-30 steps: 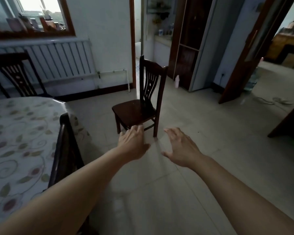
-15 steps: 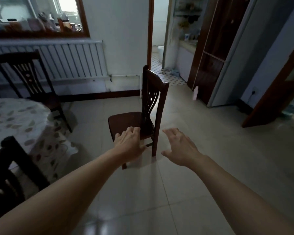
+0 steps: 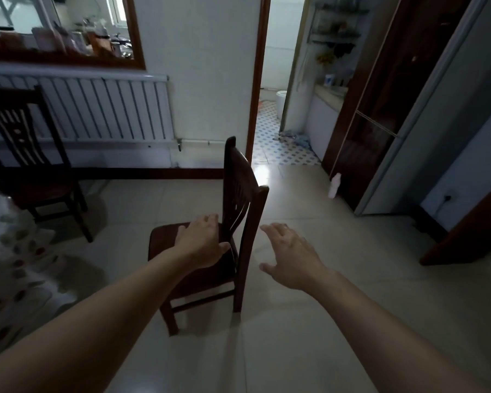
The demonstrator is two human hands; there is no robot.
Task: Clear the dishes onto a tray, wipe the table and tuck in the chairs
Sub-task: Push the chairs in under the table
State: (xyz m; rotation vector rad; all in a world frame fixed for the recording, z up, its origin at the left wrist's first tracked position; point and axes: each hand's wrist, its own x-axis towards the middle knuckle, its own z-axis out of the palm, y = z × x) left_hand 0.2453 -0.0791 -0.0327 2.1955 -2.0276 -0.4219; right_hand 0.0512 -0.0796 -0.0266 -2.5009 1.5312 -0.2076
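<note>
Hands reach for the stray chair [image 3: 210, 251] to tuck it in: left hand [image 3: 203, 241] and right hand [image 3: 291, 255], fingers spread, empty.

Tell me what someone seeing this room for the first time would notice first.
Two bare arms reach into the middle of the view, the left hand and right hand both open, toward a dark wooden chair standing alone on the pale tiled floor, seen from its side. Behind it, an open doorway glows bright. At the left edge, a second chair stands by the floral tablecloth, before a white radiator.
</note>
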